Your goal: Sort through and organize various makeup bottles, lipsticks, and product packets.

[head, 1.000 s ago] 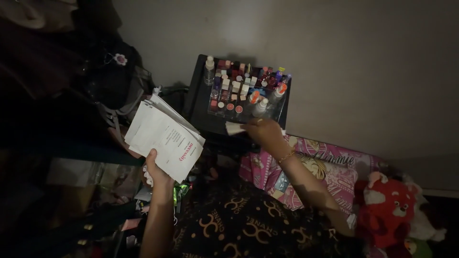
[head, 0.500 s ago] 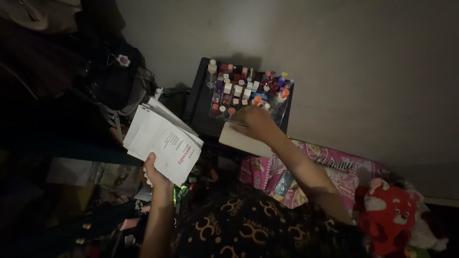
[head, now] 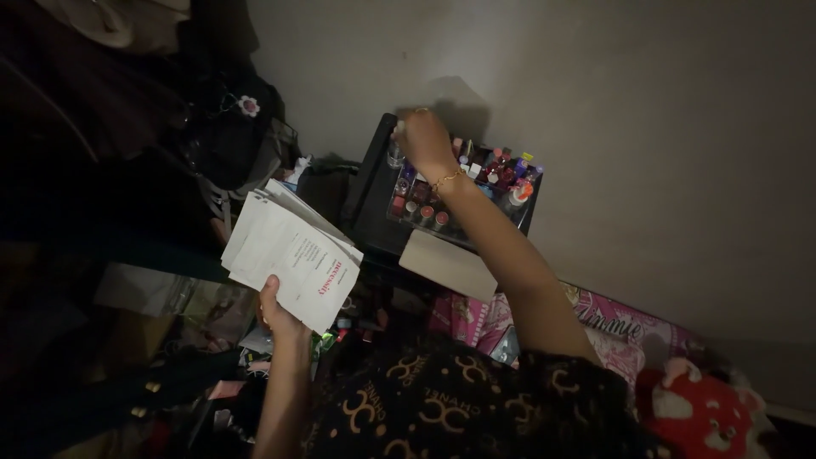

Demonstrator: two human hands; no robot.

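Right hand (head: 423, 136) now up from the flat packet (head: 448, 263), curled onto a clear bottle (head: 396, 153); left hand (head: 279, 313) clamped on white sachets (head: 293, 252).

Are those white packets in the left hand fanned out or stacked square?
Fanned out. The packets splay from the left hand at their lower corner, and several staggered edges show along the top.

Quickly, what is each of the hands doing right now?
Left hand: closed, holding a stack of white papers.
Right hand: over the clear bottle at the organizer's far corner; grip cannot be told.
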